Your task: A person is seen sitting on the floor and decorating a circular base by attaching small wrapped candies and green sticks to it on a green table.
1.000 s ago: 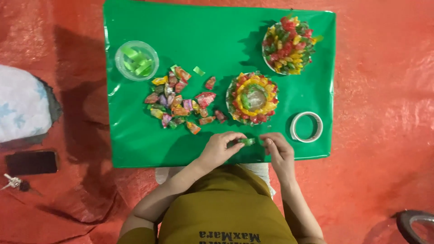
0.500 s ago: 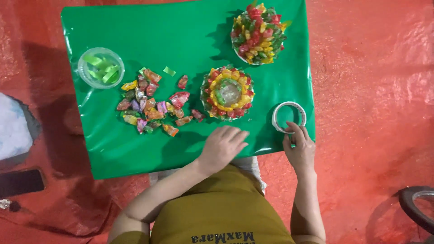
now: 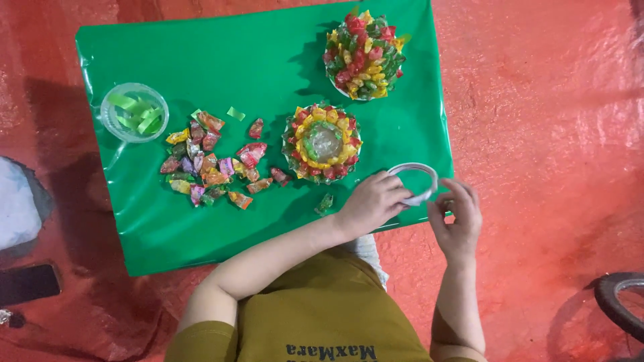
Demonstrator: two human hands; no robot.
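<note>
Now, left hand [image 3: 373,201]: fingers gripping tape roll [image 3: 414,181] at green sheet's [image 3: 201,60] right edge.
Right hand [image 3: 456,218]: fingers curled, pinching tape end beside roll.
Candy: loose wrapped pile [image 3: 211,164]; two candy-ringed bowls [image 3: 323,143], [image 3: 364,53].
Cup [image 3: 134,112]: clear, green strips.
Phone [image 3: 28,283]: dark, floor left.

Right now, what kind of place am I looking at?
Likely a home craft spot on the floor: a green sheet spread over red tarp, loose wrapped candies, two candy-covered rounds, and both hands at a tape roll.
</note>
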